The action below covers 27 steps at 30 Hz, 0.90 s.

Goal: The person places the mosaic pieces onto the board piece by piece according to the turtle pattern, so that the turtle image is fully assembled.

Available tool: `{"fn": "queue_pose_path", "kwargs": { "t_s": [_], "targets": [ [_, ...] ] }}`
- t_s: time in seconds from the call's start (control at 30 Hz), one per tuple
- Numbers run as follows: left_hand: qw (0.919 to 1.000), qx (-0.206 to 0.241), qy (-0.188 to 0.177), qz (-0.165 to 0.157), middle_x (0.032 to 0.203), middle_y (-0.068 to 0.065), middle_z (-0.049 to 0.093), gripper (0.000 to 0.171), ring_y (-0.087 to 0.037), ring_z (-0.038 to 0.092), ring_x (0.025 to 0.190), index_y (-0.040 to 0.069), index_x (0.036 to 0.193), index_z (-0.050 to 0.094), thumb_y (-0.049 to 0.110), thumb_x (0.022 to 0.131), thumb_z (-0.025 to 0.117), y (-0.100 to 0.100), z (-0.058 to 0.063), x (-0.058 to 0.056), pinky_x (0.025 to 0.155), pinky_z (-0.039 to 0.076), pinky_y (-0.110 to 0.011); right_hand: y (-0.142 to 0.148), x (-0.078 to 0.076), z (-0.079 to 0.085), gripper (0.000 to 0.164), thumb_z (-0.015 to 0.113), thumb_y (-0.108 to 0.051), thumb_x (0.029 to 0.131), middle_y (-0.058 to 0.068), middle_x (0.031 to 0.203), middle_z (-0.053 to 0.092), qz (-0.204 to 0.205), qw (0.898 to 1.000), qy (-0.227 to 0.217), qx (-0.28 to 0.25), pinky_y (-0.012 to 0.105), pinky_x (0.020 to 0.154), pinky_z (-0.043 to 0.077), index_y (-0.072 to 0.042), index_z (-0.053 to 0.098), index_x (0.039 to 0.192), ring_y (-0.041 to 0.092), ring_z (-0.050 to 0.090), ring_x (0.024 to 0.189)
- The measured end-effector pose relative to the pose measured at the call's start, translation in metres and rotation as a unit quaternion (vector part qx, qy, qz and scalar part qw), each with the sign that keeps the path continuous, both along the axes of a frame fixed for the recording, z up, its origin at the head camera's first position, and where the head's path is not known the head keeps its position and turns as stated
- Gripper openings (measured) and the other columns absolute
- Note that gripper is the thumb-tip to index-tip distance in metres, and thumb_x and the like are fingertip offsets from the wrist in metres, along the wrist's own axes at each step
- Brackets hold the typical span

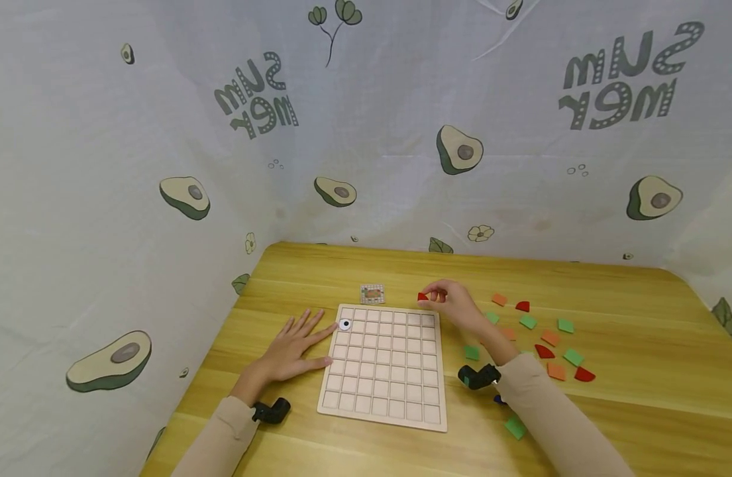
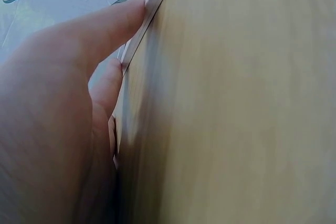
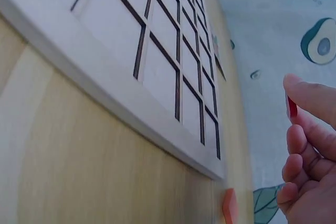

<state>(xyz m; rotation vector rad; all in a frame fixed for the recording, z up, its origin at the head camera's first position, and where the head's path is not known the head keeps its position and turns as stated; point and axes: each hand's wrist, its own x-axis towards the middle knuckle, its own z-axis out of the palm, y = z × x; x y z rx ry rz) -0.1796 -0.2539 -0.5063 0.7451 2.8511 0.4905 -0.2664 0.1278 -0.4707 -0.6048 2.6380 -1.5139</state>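
Note:
A pale wooden grid board (image 1: 380,419) lies on the table, with one white tile bearing a black dot, like an eye (image 1: 344,324), in its upper left part. My left hand (image 1: 291,350) rests spread on the table, thumb and index fingertip at the board's left edge; the left wrist view shows these fingertips (image 2: 137,11) against the rim. Just past the board's top right corner, my right hand (image 1: 455,305) pinches a red quarter-round piece (image 1: 422,297) between thumb and fingers. In the right wrist view that red piece (image 3: 291,106) appears edge-on, held above the table.
Right of the board lie scattered pieces: green squares (image 1: 565,325), orange squares (image 1: 556,371) and red quarter-rounds (image 1: 584,374). A dark blue piece (image 1: 499,399) shows partly beside the right sleeve. A small picture card (image 1: 372,293) lies behind the board. A patterned curtain (image 1: 395,146) hangs behind the table.

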Motion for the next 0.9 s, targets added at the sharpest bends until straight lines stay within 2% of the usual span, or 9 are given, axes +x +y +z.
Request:
{"fn": "queue_pose_path", "kwargs": {
  "t_s": [0.6, 0.9],
  "targets": [
    [1.0, 0.001, -0.006, 0.0, 0.167, -0.004, 0.003, 0.071, -0.031, -0.004, 0.151, 0.035, 0.159, 0.024, 0.062, 0.098, 0.048, 0.002, 0.003, -0.001, 0.119, -0.002, -0.057, -0.066, 0.01, -0.005, 0.02, 0.079, -0.007, 0.086, 0.003, 0.076, 0.055, 0.052, 0.998, -0.024, -0.027, 0.024, 0.056, 0.031, 0.005, 0.07, 0.1, 0.015, 0.039, 0.063],
    [1.0, -0.002, -0.003, 0.004, 0.167, -0.004, 0.004, 0.071, -0.03, -0.003, 0.151, 0.037, 0.159, 0.024, 0.064, 0.097, 0.046, 0.0, 0.003, 0.0, 0.119, -0.001, -0.057, -0.095, 0.019, -0.014, 0.019, 0.079, -0.007, 0.086, 0.001, 0.074, 0.054, 0.069, 0.996, -0.036, -0.033, 0.022, 0.056, 0.034, 0.005, 0.071, 0.098, 0.013, 0.041, 0.063]
  ]
}}
